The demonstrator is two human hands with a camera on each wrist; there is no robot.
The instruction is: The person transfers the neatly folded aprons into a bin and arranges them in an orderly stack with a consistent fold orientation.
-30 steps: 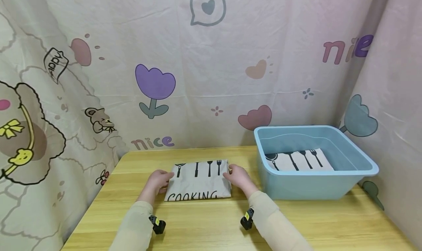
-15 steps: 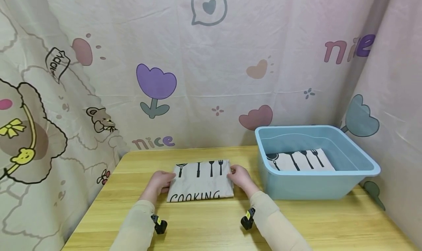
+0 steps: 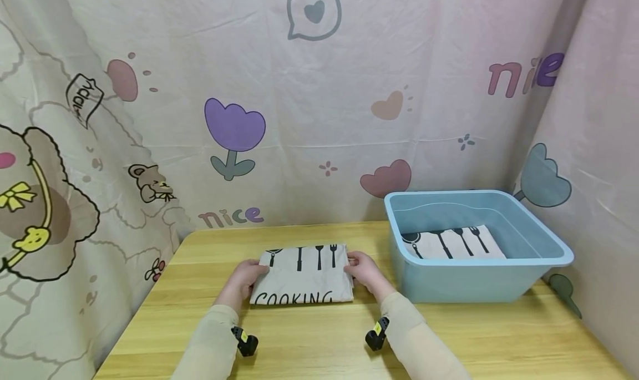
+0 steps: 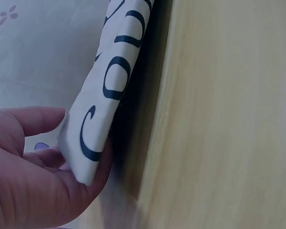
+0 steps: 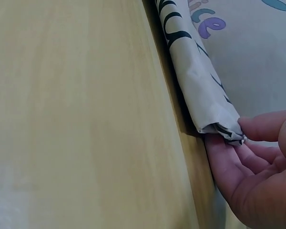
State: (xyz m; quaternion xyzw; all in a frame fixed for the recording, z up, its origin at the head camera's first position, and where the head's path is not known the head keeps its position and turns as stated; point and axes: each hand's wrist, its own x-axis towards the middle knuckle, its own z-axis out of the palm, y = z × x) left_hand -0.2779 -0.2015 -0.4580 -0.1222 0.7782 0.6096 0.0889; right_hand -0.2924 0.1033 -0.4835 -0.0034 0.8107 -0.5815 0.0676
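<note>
A folded white cloth [image 3: 304, 277], printed with black utensils and the word COOKING, is at the middle of the wooden table. My left hand [image 3: 246, 275] grips its left edge, thumb on top and fingers underneath. At the opposite edge, my right hand [image 3: 363, 269] holds the cloth between thumb and fingers. In the left wrist view, the cloth's corner [image 4: 88, 152] lies over the fingers, with a dark gap between its front edge and the table. The right wrist view shows the layered folded end [image 5: 224, 131] on the right fingers.
A light blue plastic tub [image 3: 464, 283] stands on the right of the table [image 3: 309, 346]. Inside lies another folded white cloth [image 3: 454, 244] with the same kind of print. A patterned curtain [image 3: 299, 191] hangs behind and along both sides.
My left thumb has moved a little further in over the cloth's left edge. My right thumb now sits nearer the right edge than a second ago. The tub has stayed put.
</note>
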